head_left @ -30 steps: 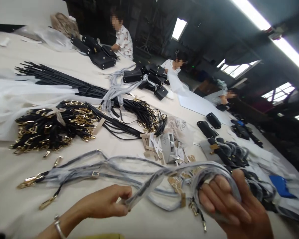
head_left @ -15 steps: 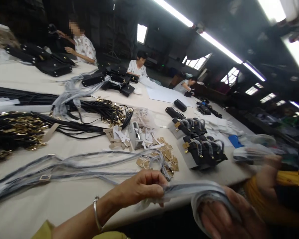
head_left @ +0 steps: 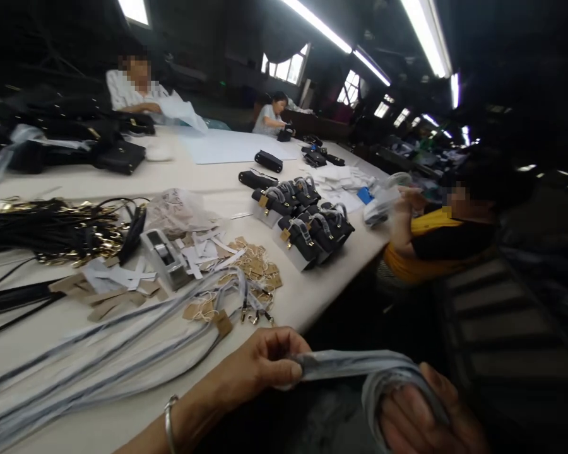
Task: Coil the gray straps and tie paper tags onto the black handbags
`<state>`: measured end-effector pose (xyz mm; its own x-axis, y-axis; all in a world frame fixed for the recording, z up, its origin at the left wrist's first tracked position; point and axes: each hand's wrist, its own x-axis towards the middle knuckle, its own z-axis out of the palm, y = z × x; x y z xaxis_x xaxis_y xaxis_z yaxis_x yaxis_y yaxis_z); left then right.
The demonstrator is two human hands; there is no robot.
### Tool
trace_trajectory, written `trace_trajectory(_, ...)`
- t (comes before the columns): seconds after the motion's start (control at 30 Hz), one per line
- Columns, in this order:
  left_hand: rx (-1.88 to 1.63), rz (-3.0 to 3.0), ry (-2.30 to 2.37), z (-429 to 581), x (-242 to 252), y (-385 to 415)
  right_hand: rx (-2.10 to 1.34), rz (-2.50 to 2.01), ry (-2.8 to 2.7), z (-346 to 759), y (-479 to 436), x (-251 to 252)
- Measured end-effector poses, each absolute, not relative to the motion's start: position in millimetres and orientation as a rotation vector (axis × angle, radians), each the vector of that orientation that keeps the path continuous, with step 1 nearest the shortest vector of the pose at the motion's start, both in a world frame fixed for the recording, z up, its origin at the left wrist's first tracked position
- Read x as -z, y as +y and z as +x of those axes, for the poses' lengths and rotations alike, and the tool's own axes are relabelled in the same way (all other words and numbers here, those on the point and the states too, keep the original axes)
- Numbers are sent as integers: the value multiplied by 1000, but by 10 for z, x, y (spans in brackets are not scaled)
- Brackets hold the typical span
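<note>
A plastic-wrapped bag strap (head_left: 350,364) stretches between my hands just off the table's near edge. My left hand (head_left: 269,359) pinches one end between thumb and fingers. Around the fingers of my right hand (head_left: 426,410) the strap is wound in a loose coil. Left of my left hand, several more wrapped straps (head_left: 123,350) lie lengthwise on the table, their metal clasps at the right end. Beyond them is a pile of brown hang tags (head_left: 250,265) with white strings, beside a tape dispenser (head_left: 165,255).
Small black handbags (head_left: 312,233) with wrapped handles stand near the table's right edge. Black straps with gold clasps (head_left: 89,230) lie at left. A co-worker in yellow and black (head_left: 430,246) is at right; two others work across the cream table (head_left: 208,180).
My view has swung to the right, bringing the co-worker in yellow into fuller sight. Both hands keep their hold on the strap, which is now out past the table edge.
</note>
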<state>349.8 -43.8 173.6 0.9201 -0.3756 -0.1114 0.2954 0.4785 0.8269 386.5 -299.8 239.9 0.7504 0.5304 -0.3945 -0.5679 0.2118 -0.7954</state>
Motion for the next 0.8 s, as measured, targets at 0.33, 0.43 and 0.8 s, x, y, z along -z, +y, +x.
trace_trajectory(0.33, 722, 942, -268, 3826, -1330, -253, -710, -1146, 189, 3744, -2611, -2377)
trace_trajectory(0.43, 652, 898, -225, 3788, -1229, -218, -710, -1239, 267, 3748, -2390, -2468)
trace_trajectory(0.8, 296, 1303, -121, 3530, -990, 598, -173, -1213, 317, 3918, -2290, -2456)
